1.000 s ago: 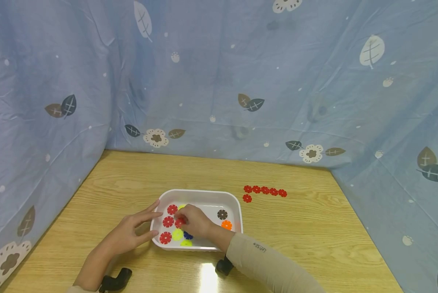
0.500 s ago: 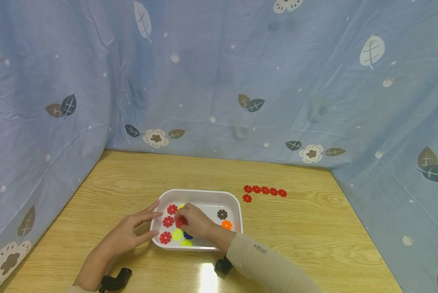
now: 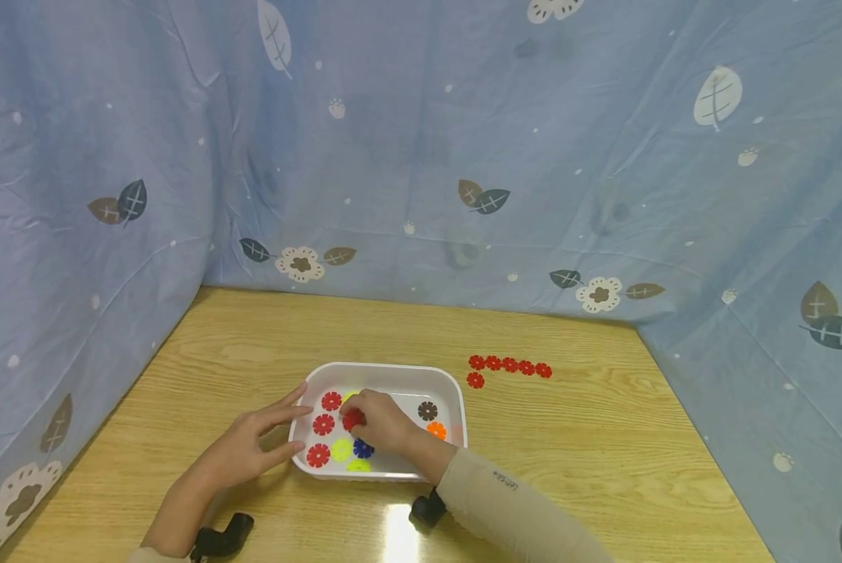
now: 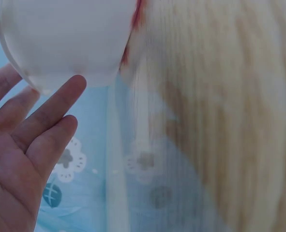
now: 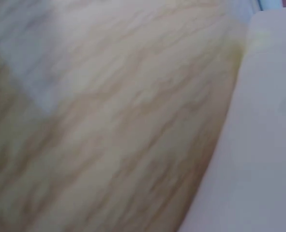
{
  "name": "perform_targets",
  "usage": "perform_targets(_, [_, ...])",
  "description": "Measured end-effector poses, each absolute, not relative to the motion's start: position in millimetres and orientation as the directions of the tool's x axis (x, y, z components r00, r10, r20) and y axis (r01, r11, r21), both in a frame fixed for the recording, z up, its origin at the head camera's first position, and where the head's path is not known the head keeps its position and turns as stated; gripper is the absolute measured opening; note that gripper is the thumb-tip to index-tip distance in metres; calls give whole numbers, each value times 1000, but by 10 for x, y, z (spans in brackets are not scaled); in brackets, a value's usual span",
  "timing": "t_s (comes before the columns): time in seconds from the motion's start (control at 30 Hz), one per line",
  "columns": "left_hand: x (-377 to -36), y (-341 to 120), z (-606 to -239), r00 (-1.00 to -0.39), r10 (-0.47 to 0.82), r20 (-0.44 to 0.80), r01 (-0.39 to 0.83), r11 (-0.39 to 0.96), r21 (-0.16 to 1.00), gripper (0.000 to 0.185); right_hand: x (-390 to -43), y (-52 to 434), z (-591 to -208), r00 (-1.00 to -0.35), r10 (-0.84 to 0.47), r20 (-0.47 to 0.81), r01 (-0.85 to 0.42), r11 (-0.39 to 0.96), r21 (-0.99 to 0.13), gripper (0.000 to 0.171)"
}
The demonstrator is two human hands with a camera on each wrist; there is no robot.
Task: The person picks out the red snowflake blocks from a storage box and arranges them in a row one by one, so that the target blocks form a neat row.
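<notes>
The red disc (image 3: 352,420) is a small flat plastic piece with a notched, flower-like edge, and the right hand (image 3: 381,424) pinches it between curled fingertips just above the floor of the white tray (image 3: 456,391), in the tray's left half. Part of the disc is hidden by the fingers.

Just left of the grip lie three more red discs (image 3: 323,424) of the same shape, in a rough column along the tray's left wall. Directly toward the person from the grip sit a yellow-green disc (image 3: 341,450) and a blue disc (image 3: 363,449); a second yellow-green one lies at the near wall, and a third peeks out just beyond the fingers. To the right of the grip, past the wrist, are one dark brown disc (image 3: 428,410) and one orange disc (image 3: 435,430).

The left hand (image 3: 252,446) lies left of the grip, outside the tray, fingers straight and relaxed, fingertips touching the tray's left outer wall; the left wrist view shows the same.

Well right of the grip and beyond the tray, on the wooden table (image 3: 603,438), six red discs (image 3: 509,365) lie: five in a row, one just below its left end.
</notes>
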State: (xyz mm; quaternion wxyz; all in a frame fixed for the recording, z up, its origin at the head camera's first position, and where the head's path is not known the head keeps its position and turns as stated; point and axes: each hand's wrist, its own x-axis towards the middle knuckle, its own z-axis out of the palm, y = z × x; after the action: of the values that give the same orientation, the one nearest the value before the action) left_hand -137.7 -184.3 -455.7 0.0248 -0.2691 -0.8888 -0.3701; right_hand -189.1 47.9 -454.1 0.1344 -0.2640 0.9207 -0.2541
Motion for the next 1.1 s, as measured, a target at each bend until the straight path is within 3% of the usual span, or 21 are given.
perform_targets(0.47, [-1375,-1842,-4546,-844,465,267,519,584,624,42,-1910,620,-4406,-871,-486,-77,-235,549,-802,38])
perform_targets(1.1, [-1365,-1838,-4563,-867,434,247,480,590,648,42,-1862,1106,-4144,-920,-389,-35,-107,339,-935,32])
